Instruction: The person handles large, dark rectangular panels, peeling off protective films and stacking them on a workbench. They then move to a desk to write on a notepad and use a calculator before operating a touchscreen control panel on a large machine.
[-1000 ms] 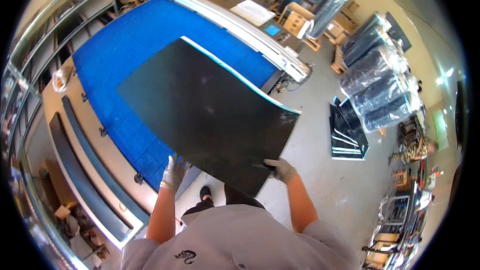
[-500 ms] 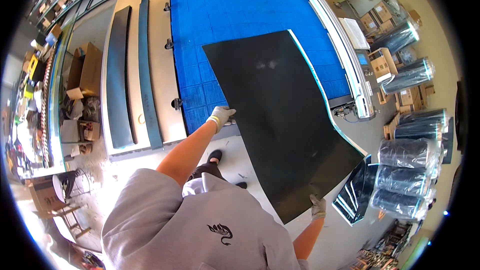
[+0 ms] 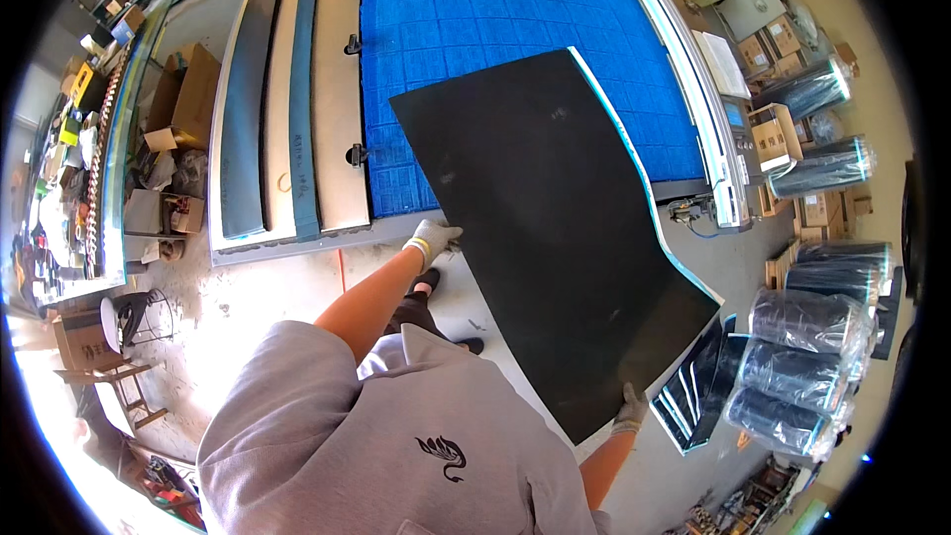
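A large black sheet (image 3: 555, 228) with a pale blue-white edge along its far right side is held up between my two gloved hands. My left hand (image 3: 434, 241) pinches its left edge, fingers closed, thumb side against the sheet. At the lower right, my right hand (image 3: 630, 408) grips the near edge close to the bottom corner; part of its fingers is hidden behind the sheet. The sheet's far part overlaps the blue surface (image 3: 495, 0) of a long table in view, and its near part hangs over the floor.
Left of the blue surface, a tan board (image 3: 342, 178) carries a wide dark strip (image 3: 248, 119) and a narrow one (image 3: 305, 109). A machine rail (image 3: 684, 59) runs along the right. Plastic-wrapped rolls (image 3: 802, 322) and dark offcuts (image 3: 688, 396) lie at right. An open carton (image 3: 188, 99) stands left.
The table and its surroundings have shifted up and slightly right in view, as I have stepped back or turned. Both hands keep their hold on the black sheet.
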The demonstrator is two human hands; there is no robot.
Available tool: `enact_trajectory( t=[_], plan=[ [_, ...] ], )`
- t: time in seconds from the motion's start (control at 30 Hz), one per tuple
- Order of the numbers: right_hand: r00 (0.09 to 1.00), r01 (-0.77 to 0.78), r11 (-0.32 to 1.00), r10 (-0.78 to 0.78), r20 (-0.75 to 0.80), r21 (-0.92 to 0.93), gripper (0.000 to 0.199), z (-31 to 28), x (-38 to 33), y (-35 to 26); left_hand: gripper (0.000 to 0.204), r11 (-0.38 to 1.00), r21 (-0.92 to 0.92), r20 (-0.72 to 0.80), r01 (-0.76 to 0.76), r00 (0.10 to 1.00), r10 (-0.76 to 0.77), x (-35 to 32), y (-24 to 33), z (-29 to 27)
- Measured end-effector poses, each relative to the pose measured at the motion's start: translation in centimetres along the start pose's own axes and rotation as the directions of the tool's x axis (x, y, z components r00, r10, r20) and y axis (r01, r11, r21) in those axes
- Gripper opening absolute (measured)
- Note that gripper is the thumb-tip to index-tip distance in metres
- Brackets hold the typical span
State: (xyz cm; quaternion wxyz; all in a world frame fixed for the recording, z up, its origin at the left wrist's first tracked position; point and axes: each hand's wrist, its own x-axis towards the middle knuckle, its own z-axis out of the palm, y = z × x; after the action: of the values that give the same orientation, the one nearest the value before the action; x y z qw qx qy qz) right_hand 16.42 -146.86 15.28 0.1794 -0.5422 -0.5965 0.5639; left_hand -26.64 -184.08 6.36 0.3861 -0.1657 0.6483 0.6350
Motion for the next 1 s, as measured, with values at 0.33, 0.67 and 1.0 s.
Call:
enact_trajectory(
  t=[0.33,0.67,1.0],
  plan=[
    [0.998,0.045,0.998,-0.046,0.035,0.039,0.032,1.0,-0.5,-0.3,0.023,0.996,-0.063,-0.089,-0.059,0.995,0.054,2.0,-2.4,-1.0],
    [0.999,-0.035,0.999,0.035,-0.013,0.0,0.028,-0.6,-0.3,0.5,0.044,0.971,-0.202,-0.029,-0.131,0.991,0.127,1.4,0.0,-2.4],
    [0.996,-0.056,0.998,0.053,-0.072,-0.04,0.025,-1.5,0.3,1.9,0.022,0.975,-0.213,0.22,-0.066,0.969,0.113,-0.5,0.2,-3.5]
  ],
)
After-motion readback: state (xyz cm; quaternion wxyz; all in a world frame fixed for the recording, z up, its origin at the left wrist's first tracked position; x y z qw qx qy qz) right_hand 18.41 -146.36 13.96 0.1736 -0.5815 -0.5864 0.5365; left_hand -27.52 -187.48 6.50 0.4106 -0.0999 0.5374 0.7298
